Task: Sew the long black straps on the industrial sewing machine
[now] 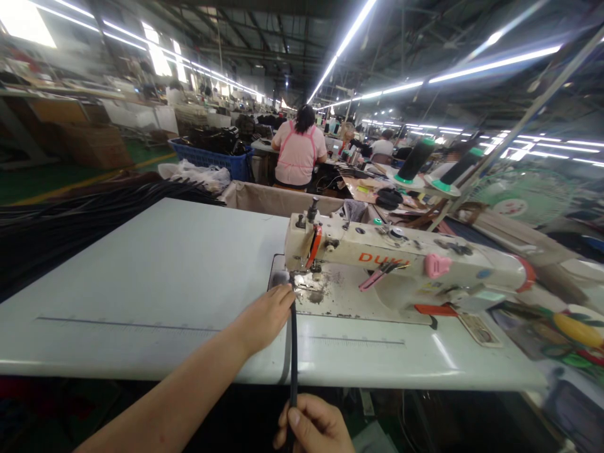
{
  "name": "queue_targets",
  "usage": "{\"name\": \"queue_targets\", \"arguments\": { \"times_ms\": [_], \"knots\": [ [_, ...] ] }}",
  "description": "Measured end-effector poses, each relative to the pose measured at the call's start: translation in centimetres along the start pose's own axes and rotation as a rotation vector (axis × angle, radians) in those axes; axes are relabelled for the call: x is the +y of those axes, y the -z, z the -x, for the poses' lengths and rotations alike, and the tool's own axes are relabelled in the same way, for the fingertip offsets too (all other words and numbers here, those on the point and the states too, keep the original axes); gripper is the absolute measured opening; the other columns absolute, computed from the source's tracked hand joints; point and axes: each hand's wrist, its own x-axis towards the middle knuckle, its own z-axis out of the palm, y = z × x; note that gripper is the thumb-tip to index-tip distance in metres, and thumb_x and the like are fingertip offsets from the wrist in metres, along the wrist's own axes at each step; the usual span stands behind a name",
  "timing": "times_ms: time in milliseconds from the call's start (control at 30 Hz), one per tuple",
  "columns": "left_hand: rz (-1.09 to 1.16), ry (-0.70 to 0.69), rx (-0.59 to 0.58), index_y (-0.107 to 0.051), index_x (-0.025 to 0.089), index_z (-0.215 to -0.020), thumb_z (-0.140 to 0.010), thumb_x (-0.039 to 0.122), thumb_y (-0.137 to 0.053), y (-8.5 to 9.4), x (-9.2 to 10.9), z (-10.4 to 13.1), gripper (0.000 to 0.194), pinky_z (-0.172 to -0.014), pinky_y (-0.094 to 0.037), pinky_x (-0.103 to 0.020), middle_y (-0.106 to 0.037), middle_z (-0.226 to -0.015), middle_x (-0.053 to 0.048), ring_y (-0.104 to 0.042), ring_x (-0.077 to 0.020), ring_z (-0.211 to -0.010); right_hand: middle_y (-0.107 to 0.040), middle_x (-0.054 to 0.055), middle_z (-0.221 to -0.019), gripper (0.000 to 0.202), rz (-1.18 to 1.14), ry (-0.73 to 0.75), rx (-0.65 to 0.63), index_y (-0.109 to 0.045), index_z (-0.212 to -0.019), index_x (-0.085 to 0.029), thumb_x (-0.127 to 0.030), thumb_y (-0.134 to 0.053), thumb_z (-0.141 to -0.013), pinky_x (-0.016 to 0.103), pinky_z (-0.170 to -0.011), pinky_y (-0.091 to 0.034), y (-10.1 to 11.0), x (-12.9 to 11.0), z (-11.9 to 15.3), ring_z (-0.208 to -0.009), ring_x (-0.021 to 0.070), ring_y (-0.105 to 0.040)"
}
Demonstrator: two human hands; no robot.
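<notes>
A narrow black strip runs from beneath the needle area of the white sewing machine down over the table's front edge. My left hand lies at the machine's needle plate, its fingers pressed together on the strip just in front of the presser foot. Below the table edge, my right hand pinches the same strip between thumb and fingers. The strip's far end is hidden by the machine head and my left fingertips.
Dark strips are heaped left of the pale table. Pink-handled snips rest against the machine. Black thread cones stand behind it at the right. A person in pink sits ahead, beside a blue basket.
</notes>
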Motion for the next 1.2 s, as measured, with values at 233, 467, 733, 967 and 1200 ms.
{"name": "queue_targets", "arguments": {
  "times_ms": [233,467,733,967,1200],
  "knots": [
    [-0.050,-0.051,-0.029,-0.060,0.015,-0.120,-0.102,0.013,-0.049,0.4,0.2,0.1,0.021,-0.110,-0.054,-0.043,-0.067,-0.124,-0.012,-0.063,-0.0275,-0.126,-0.074,0.005,-0.068,0.053,0.055,0.113,-0.035,-0.080,-0.082,-0.017,-0.070,-0.076,-0.082,0.025,-0.062,-0.042,0.1,-0.4,0.0,-0.059,0.0132,-0.057],
    [-0.063,-0.086,-0.062,-0.062,0.015,-0.116,-0.102,0.013,-0.049,0.6,0.3,0.2,0.020,-0.107,-0.054,-0.043,-0.068,-0.122,-0.012,-0.063,-0.0269,-0.123,-0.073,0.006,-0.079,0.045,0.147,0.313,0.030,-0.080,-0.074,-0.020,-0.064,-0.078,-0.082,0.032,-0.077,-0.049,0.1,0.1,-0.2,-0.077,0.0206,-0.065],
    [-0.075,-0.101,-0.058,-0.062,0.015,-0.114,-0.102,0.013,-0.048,0.7,0.2,0.1,0.018,-0.113,-0.050,-0.043,-0.067,-0.123,-0.012,-0.062,-0.0261,-0.123,-0.081,0.012,-0.087,0.057,-0.075,0.023,0.084,-0.078,-0.102,-0.017,-0.071,-0.076,-0.081,0.034,-0.076,-0.058,-0.7,-1.6,0.6,-0.084,0.0252,-0.075],
    [-0.019,-0.068,-0.063,-0.061,0.014,-0.117,-0.103,0.014,-0.048,0.5,0.0,0.2,0.019,-0.110,-0.053,-0.044,-0.066,-0.126,-0.013,-0.062,-0.0273,-0.126,-0.074,0.007,-0.076,0.057,0.226,0.111,0.155,-0.072,-0.109,-0.016,-0.070,-0.063,-0.091,0.029,-0.062,-0.057,-1.2,-1.0,0.6,-0.070,0.0228,-0.072],
    [-0.046,-0.055,-0.034,-0.060,0.014,-0.122,-0.104,0.017,-0.046,0.2,0.0,0.3,0.022,-0.111,-0.053,-0.045,-0.065,-0.130,-0.014,-0.062,-0.0273,-0.128,-0.079,0.015,-0.111,0.037,0.747,0.233,0.212,-0.074,-0.119,-0.020,-0.041,-0.050,-0.103,0.032,-0.093,-0.056,-0.4,-1.2,1.4,-0.103,0.0289,-0.076]
  ]
}}
